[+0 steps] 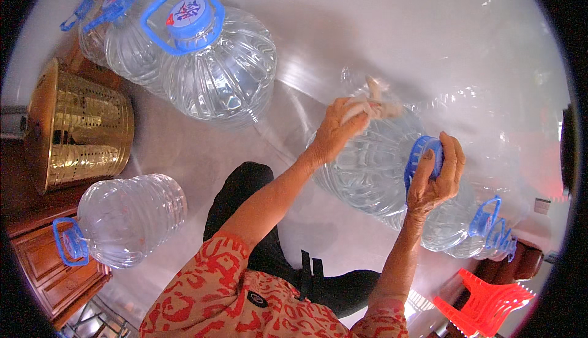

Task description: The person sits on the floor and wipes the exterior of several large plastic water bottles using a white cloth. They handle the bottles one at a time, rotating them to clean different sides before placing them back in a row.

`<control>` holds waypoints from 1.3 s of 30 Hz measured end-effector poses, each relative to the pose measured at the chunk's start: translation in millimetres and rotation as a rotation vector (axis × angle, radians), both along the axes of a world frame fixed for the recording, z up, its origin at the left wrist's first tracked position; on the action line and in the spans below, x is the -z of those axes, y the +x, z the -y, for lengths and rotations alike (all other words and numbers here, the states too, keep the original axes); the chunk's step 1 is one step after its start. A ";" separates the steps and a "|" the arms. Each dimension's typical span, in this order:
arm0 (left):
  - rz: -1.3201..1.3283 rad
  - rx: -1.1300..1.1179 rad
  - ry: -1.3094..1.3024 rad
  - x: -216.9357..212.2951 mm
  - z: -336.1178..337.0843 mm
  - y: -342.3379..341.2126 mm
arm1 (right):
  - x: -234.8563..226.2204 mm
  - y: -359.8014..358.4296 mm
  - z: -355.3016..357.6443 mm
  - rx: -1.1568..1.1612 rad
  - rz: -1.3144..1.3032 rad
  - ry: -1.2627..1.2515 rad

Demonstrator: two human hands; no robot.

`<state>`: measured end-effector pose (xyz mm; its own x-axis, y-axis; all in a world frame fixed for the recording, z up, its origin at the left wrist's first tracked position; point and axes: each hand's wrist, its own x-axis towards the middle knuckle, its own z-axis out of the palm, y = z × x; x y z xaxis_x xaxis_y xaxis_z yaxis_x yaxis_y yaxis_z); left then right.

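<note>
A big clear water bottle with ribbed sides stands on the floor before me, right of centre. My left hand is closed on a pale, crumpled cloth, which lies against the bottle's far upper side and is slightly blurred. At the bottle's top, the fingers and thumb of my right hand are wrapped round the blue cap. Part of the cap is hidden behind that hand.
Another large capped bottle stands at the far left, with more bottles behind it. One bottle is near the brass-coloured drum and wooden cabinet. More bottles stand at right, beyond red stacked plastic stools.
</note>
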<state>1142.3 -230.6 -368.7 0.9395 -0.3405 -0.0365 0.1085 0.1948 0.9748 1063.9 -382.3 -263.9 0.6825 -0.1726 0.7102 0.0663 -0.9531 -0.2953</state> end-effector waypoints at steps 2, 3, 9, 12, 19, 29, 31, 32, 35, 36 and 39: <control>-0.231 -0.004 -0.150 24.5 0.5 12.8 | 0.1 1.6 -5.0 -0.006 0.010 0.010; -0.241 0.047 -0.124 37.1 -1.1 18.2 | 0.6 1.0 -6.5 -0.003 0.012 0.008; 0.029 0.026 -0.045 139.4 8.3 22.8 | 0.8 -2.5 -9.0 -0.025 0.029 -0.034; -0.284 0.063 -0.033 167.9 2.1 17.8 | -0.4 -3.2 -13.6 -0.040 0.045 -0.002; -0.941 -0.151 -0.218 169.0 -5.4 -64.6 | -0.3 -2.2 -11.1 -0.065 0.067 0.037; -0.126 0.253 0.128 -8.1 -10.2 22.8 | -1.0 -25.0 -7.8 -0.074 0.056 0.084; 0.166 0.360 0.210 -32.7 2.9 30.9 | -2.1 -28.2 -7.3 -0.082 0.072 0.075; 0.423 0.443 0.256 -41.9 7.8 37.8 | -1.9 -29.4 -8.9 -0.090 0.076 0.072; 0.845 0.544 0.335 -58.8 23.5 31.1 | -6.4 -37.1 -14.1 -0.094 0.029 0.086; 0.927 0.552 0.351 -63.7 28.5 24.8 | -5.8 -39.8 -13.6 -0.096 0.047 0.074; 0.946 0.708 0.407 -92.3 39.7 17.8 | 0.7 -49.7 -13.6 -0.109 0.087 0.061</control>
